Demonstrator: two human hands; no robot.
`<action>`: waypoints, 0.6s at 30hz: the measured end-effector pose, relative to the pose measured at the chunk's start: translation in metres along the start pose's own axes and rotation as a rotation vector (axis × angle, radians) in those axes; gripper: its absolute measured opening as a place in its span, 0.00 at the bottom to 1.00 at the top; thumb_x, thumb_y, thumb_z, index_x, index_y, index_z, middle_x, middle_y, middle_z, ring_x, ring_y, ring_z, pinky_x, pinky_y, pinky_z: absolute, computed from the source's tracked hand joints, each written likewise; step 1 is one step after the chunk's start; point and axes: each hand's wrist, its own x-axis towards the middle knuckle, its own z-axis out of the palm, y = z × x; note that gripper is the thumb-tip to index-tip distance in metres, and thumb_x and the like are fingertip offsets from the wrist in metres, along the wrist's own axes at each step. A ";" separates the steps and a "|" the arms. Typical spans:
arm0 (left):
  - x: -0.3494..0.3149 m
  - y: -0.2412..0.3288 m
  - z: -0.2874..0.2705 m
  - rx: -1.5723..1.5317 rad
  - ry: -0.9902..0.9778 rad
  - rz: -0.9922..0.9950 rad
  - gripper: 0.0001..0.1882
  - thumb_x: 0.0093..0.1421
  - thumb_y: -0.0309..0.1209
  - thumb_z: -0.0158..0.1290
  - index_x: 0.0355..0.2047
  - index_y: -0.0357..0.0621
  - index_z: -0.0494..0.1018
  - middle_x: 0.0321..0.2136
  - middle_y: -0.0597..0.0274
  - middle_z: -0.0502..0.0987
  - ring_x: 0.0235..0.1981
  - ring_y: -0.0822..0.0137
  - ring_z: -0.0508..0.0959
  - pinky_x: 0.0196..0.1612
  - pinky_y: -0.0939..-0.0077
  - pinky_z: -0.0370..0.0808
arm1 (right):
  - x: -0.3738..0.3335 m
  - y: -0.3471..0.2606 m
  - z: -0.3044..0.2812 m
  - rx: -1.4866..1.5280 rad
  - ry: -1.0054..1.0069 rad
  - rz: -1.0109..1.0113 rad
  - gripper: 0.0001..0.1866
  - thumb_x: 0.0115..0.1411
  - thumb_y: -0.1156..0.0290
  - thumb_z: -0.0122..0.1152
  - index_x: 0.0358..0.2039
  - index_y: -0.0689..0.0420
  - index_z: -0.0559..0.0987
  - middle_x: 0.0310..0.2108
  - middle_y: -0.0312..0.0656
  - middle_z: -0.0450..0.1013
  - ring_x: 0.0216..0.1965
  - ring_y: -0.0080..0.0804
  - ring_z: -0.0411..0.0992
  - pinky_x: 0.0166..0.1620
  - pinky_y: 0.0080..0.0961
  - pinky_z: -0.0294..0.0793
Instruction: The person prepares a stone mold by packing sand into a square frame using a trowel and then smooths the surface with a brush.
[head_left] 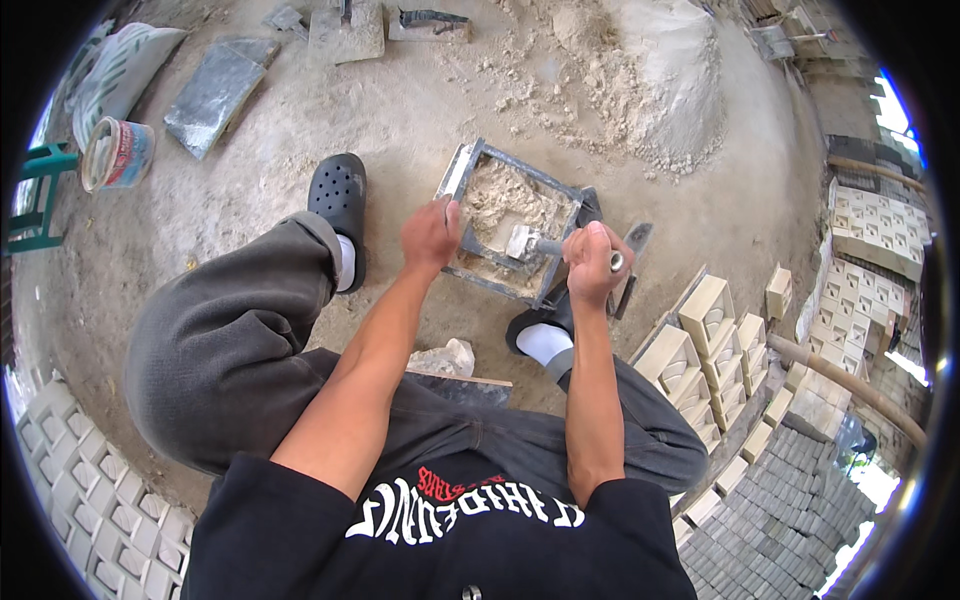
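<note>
Between my feet lies a square metal mold frame [525, 163], filled with damp, sandy beige mix [510, 193]. My left hand [432, 237] is closed on the frame's left side, near a pale bar along that edge. My right hand [595, 262] is wrapped round the grey pipe-like handle of a hammer-like tool [522, 242]. Its whitish, mix-caked head rests on or just above the mix; I cannot tell which. The hand hides part of the handle, whose hollow end shows to its right.
A heap of pale powder [680, 90] lies beyond the mold. Molded blocks [705, 350] stand at right, with more blocks stacked at lower left [110, 500]. A bucket [118, 155], a green stool [40, 195] and a dark slab [220, 92] are at far left. My shoes [338, 215] flank the mold.
</note>
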 end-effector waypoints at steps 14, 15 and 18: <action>-0.001 -0.007 0.001 0.045 -0.023 -0.022 0.20 0.66 0.44 0.39 0.43 0.46 0.75 0.36 0.52 0.79 0.39 0.49 0.77 0.42 0.57 0.73 | 0.012 -0.018 0.021 -0.004 0.010 0.007 0.21 0.61 0.72 0.48 0.11 0.59 0.62 0.10 0.33 0.57 0.12 0.20 0.55 0.19 0.22 0.55; 0.002 -0.004 0.000 0.062 -0.044 -0.030 0.20 0.66 0.44 0.39 0.43 0.46 0.75 0.36 0.52 0.79 0.39 0.49 0.77 0.42 0.56 0.73 | 0.012 -0.026 0.019 0.021 0.023 -0.022 0.21 0.61 0.72 0.48 0.11 0.59 0.62 0.10 0.33 0.57 0.12 0.20 0.55 0.18 0.22 0.55; 0.002 -0.007 0.003 0.053 -0.012 -0.005 0.20 0.66 0.44 0.39 0.43 0.46 0.75 0.36 0.52 0.79 0.39 0.49 0.77 0.41 0.56 0.73 | 0.002 -0.014 0.008 0.084 0.021 -0.061 0.21 0.61 0.72 0.47 0.11 0.59 0.62 0.10 0.34 0.58 0.13 0.20 0.56 0.18 0.22 0.54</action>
